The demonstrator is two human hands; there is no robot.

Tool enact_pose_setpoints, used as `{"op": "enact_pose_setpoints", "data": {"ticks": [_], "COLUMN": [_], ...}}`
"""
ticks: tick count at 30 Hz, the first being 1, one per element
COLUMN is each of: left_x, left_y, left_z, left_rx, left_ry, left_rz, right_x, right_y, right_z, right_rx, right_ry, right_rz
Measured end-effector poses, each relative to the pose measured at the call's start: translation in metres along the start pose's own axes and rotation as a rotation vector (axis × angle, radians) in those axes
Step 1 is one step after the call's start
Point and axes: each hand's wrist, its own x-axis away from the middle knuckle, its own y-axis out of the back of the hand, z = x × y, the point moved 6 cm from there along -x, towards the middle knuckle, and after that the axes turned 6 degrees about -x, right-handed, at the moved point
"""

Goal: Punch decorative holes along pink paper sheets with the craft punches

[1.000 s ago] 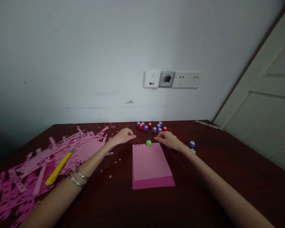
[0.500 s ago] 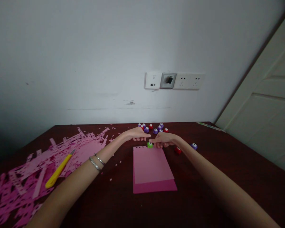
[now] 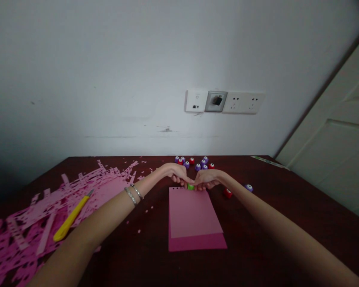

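A small green paper punch sits on the top edge of a light pink sheet, which has a row of punched holes left of the punch. My left hand is closed, its extended finger pressed on top of the punch and the others curled beside it. From the other side my right hand also bears on the punch, its fingers curled around the sheet's upper right edge. Between them the hands hide much of the punch. A darker pink sheet lies under the light one.
Pink paper strips and scraps are heaped at left, with a yellow craft knife on top. Several purple and red punches stand along the back. A red punch and a purple punch sit right of my right wrist.
Both hands came inward from either side of the green punch and met over it. My left hand moved right and now presses on it together with the right. The view shifted slightly.
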Motion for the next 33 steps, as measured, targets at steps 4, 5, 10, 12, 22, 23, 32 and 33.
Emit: {"op": "enact_pose_setpoints", "data": {"ticks": [4,5,10,12,22,23,32,33], "left_x": [-0.001,-0.001,-0.003,-0.005,-0.006,-0.005,0.016,0.020], "left_y": [-0.002,-0.002,-0.003,-0.004,-0.006,-0.006,-0.007,-0.007], "left_z": [0.001,0.000,0.001,0.002,0.007,0.007,0.006,0.006], "left_rx": [0.000,0.008,0.044,0.046,0.077,0.079,0.042,0.018], "left_ry": [0.029,0.025,0.003,0.007,-0.014,-0.024,-0.126,-0.134], "left_rz": [0.027,0.032,0.050,0.039,-0.005,-0.015,-0.335,-0.392], "right_x": [-0.010,-0.012,-0.012,-0.011,-0.004,-0.002,0.008,0.008], "right_y": [0.001,0.002,0.001,-0.001,-0.005,-0.005,-0.002,-0.002], "right_z": [-0.001,0.000,0.004,0.006,0.009,0.009,0.001,-0.001], "right_rx": [0.003,-0.004,0.016,0.024,0.040,0.035,0.053,0.060], "right_ry": [-0.050,-0.055,-0.068,-0.070,-0.052,-0.037,0.177,0.199], "right_rz": [0.069,0.076,0.082,0.093,-0.003,-0.021,-0.288,-0.314]}}
